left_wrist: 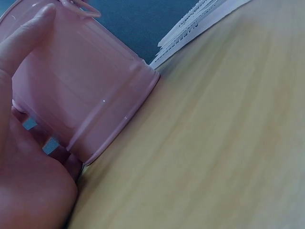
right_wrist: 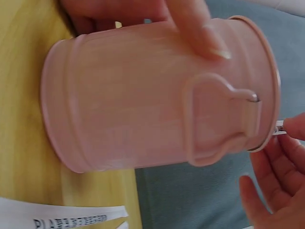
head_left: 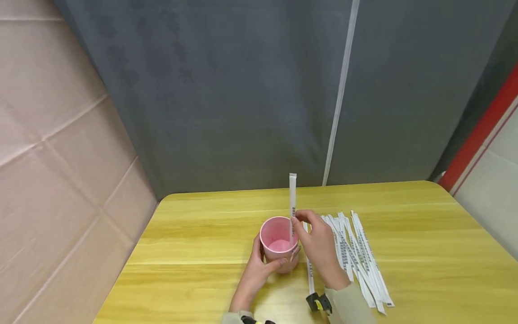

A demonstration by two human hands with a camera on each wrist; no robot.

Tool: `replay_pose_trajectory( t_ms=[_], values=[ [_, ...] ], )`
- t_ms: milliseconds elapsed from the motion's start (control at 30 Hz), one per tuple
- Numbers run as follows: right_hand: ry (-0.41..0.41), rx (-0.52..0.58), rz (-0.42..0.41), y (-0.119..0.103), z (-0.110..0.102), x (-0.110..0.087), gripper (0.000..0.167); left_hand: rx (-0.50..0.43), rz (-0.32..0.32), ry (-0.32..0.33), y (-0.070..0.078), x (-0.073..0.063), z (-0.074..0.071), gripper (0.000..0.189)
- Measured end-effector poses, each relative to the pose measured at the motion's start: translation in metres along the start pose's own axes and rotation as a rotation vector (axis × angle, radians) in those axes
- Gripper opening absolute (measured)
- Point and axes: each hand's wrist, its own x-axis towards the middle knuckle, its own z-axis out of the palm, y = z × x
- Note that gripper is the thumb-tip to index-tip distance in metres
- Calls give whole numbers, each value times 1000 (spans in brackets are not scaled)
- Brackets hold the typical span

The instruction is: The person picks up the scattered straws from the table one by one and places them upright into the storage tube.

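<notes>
A pink metal pail [head_left: 276, 228] with a small handle loop [right_wrist: 209, 160] on its side stands on the table. My left hand [head_left: 257, 270] grips the pail around its side, thumb across the near wall. Between thumb and fingertips of my right hand [head_left: 321, 245] is a slim white paper-wrapped stick [head_left: 293, 193] with dark print. It stands upright at the pail's right rim, its lower end inside the opening. No other stick shows on the pail's visible pink floor [head_left: 280, 245].
Several similar white paper-wrapped sticks [head_left: 366, 265] lie in a loose, overlapping pile right of the pail. One single stick [head_left: 310, 274] lies nearer, partly under the right forearm. A dark grey cloth [head_left: 226, 99] hangs behind the wood-patterned table [head_left: 182, 270].
</notes>
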Motion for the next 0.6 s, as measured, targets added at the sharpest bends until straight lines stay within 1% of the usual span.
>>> replay_pose_trajectory(
  t_ms=[100, 167, 400, 600],
  values=[
    [-41, -9, 48, 4, 2, -1, 17, -2, -6, 3, 0, 0, 1, 93],
    [-56, -19, 63, 6, 4, -1, 17, 1, -10, 7, 1, 0, 1, 94],
    [-70, -66, 58, 13, 10, -2, 14, -3, -1, 9, 3, -1, 1, 93],
    [-88, -70, 76, 14, 13, -2, 16, -3, -4, 10, 3, 0, 0, 94]
  ],
)
